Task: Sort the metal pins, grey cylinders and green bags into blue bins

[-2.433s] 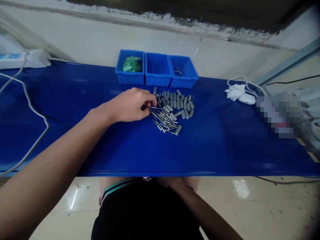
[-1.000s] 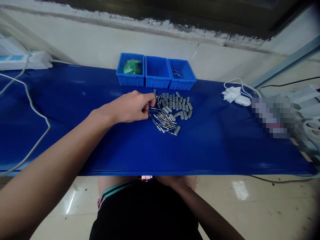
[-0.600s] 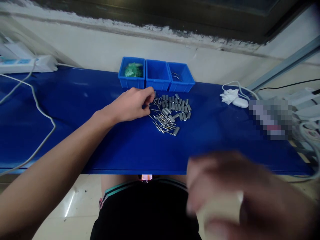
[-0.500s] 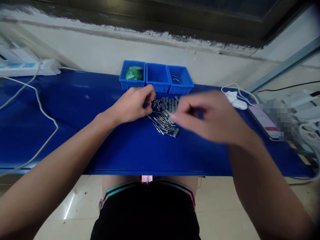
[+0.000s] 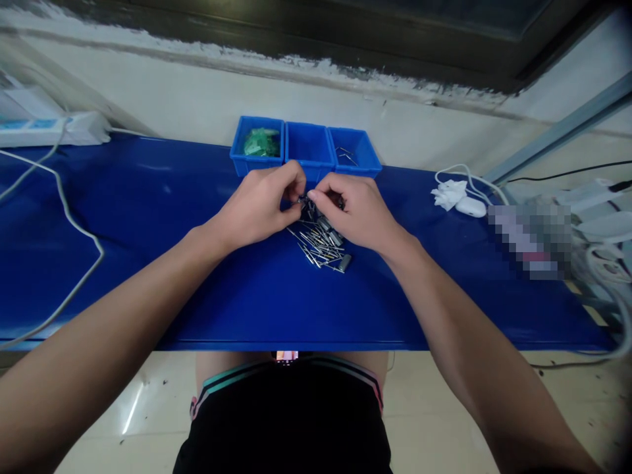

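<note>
Thin silver metal pins (image 5: 318,243) lie in a loose pile on the blue table. Grey metal cylinders (image 5: 334,235) sit at the pile's right side, partly covered by my right hand (image 5: 353,207). My left hand (image 5: 264,204) is closed at the pile's upper left, thumb and index finger curled together. The fingers of my right hand are pinched just beside the left fingertips. Small dark pieces show between the two hands, but what each hand grips is too small to make out. A single grey cylinder (image 5: 345,263) rests at the pile's lower right.
Behind my hands stand three joined blue bins: one with green pieces (image 5: 261,142), a middle bin (image 5: 309,145), and one with a few pins (image 5: 347,155). White cables and a power strip (image 5: 74,129) are at left; crumpled tissue (image 5: 448,194) and a white case (image 5: 471,207) at right.
My right hand has moved left and in toward my left hand, now covering part of the cylinders. My left hand has stayed nearly in place.
</note>
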Demonstrator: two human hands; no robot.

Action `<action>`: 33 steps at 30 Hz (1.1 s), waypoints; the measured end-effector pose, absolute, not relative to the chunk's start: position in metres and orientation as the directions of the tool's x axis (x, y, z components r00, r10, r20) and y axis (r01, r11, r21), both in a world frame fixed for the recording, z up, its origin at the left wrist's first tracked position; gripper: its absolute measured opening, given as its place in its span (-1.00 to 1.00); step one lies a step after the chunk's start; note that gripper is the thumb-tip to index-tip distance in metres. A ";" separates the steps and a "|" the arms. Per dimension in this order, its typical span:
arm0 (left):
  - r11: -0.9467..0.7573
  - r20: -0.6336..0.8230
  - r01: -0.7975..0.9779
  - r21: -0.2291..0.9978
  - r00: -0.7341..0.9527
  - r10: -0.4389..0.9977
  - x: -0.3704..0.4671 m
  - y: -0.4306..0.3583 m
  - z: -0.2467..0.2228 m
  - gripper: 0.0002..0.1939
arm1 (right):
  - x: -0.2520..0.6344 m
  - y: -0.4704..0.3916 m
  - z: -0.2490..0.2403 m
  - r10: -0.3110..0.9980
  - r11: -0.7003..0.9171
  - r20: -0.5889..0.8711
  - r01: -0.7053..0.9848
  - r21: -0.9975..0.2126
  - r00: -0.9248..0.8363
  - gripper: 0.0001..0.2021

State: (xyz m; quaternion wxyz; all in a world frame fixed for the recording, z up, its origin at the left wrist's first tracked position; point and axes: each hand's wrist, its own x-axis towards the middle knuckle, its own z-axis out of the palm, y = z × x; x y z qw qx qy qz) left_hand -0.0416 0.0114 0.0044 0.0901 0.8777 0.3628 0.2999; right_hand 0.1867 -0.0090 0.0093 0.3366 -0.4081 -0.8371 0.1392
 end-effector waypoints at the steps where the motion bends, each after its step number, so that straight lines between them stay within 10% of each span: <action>1: -0.716 0.470 0.587 0.378 0.545 0.694 -0.041 0.011 0.006 -0.85 | 0.187 -0.008 0.009 0.774 0.632 0.464 0.574 -0.521 -0.431 -0.72; 14: -0.762 0.375 0.568 0.310 0.664 0.647 -0.046 0.015 0.004 -0.59 | 0.239 0.040 0.006 0.926 0.229 0.259 0.139 -0.964 0.273 -0.69; 20: -0.776 0.305 0.554 0.301 0.715 0.629 -0.042 0.011 0.005 -0.58 | 0.249 0.051 -0.006 0.902 0.045 0.093 0.121 -0.992 0.422 -0.76; 33: -0.765 0.252 0.560 0.318 0.728 0.637 -0.043 0.013 -0.001 -0.60 | 0.245 0.056 -0.015 0.876 0.057 0.200 0.318 -0.946 0.439 -0.71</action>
